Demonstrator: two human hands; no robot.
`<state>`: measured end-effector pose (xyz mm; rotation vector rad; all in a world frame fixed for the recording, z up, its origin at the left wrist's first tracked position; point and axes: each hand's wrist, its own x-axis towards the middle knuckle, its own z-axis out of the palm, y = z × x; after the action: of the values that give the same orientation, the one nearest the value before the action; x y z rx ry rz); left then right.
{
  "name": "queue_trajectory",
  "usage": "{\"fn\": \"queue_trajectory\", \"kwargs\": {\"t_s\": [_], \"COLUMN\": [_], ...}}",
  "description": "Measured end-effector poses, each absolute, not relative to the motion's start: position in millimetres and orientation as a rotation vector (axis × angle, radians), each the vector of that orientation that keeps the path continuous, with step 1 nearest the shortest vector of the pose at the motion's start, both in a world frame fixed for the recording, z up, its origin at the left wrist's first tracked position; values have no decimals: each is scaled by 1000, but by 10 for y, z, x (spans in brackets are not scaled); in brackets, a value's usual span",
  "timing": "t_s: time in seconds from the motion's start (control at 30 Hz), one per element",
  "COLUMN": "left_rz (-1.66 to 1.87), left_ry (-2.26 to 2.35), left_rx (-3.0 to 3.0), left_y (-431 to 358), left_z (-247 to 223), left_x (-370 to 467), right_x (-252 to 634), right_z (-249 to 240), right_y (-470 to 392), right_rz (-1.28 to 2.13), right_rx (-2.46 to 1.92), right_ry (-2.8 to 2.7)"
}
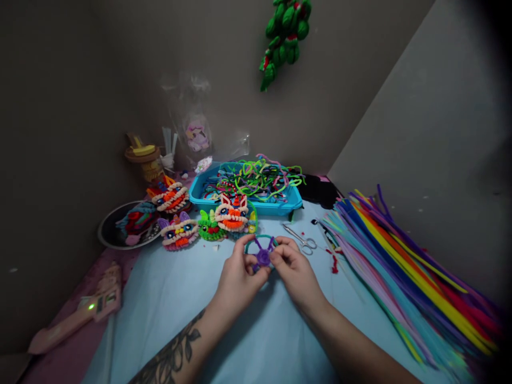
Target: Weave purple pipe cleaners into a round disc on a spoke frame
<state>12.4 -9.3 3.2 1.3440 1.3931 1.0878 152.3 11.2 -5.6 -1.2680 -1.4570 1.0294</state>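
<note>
As the left hand (242, 272) pinches one side of a round purple and teal fuzzy-wire piece (264, 258), the right hand (295, 269) grips its other side, fingertips closed on it, just above the pale blue cloth (180, 320)! Beyond sits the bright blue plastic tray (244, 207), heaped with wire scraps (quite a tangle), with silver metal scissors (301, 239) lying nearby.

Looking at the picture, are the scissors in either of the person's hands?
No, the scissors lie on the blue cloth, while both hands hold the purple and teal piece.
</note>
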Motion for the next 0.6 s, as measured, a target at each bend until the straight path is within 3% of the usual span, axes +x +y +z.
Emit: {"fn": "queue_trajectory", "kwargs": {"t_s": [0.6], "left_rz": [1161], "left_ry": [1349], "left_rx": [1233], "left_y": [-53], "left_z": [154], "left_x": [87], "right_x": [1509], "right_z": [-43], "right_y": [81], "right_rz": [1122], "right_rx": [-1195], "right_ry": [-1360]}}
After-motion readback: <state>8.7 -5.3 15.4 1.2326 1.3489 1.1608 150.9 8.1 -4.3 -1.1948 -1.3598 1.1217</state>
